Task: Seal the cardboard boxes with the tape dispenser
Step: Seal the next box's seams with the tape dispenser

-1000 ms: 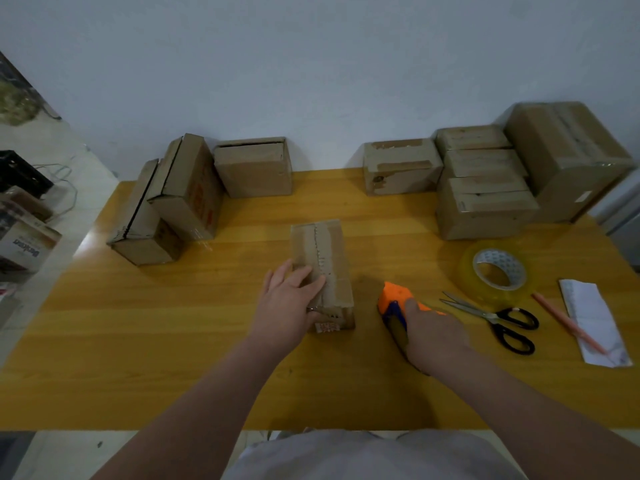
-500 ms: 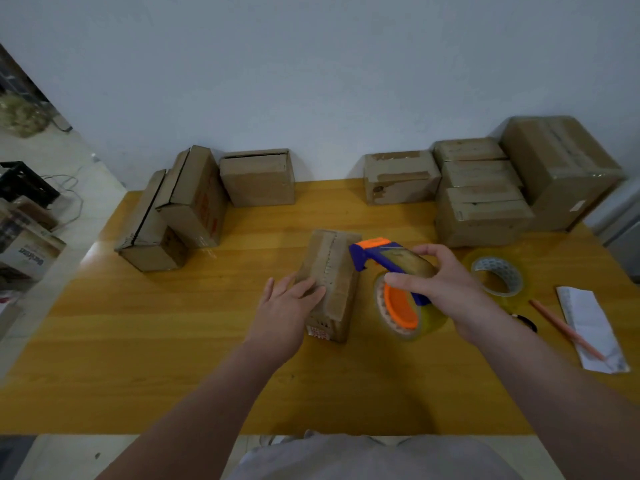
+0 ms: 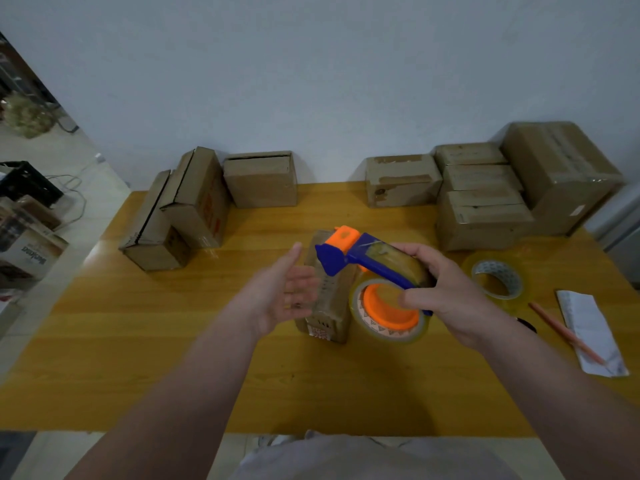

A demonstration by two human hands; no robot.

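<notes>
Far left of tabletop: cluster of cardboard boxes, flaps not taped, leaning against one another near the back edge.

Left of centre: left hand lifted, released, fingers straight, palm turned toward the small box. Touching it or just clear of it: cannot tell.

Centre: small box, long and narrow, lying flat, seam running away from the body, label at the near end. Probably light and apt to skate on the smooth wood; best braced from the side wall or near end, clear of the seam. Cardboard thin, so press gently.

Just right of it: tape dispenser, blue frame, orange head and hub, clear roll loaded. Held in the air beside the box, head over the far end. Likely light, rigid plastic. Hold belongs on the blue handle; cutter at the orange head, so fingertips off. Tape sticky and quick to fold on itself.

Right hand: clenched around the dispenser handle, thumb down by the roll.

Further right: stacked boxes by the wall, spare tape roll, pencil, folded paper.
</notes>
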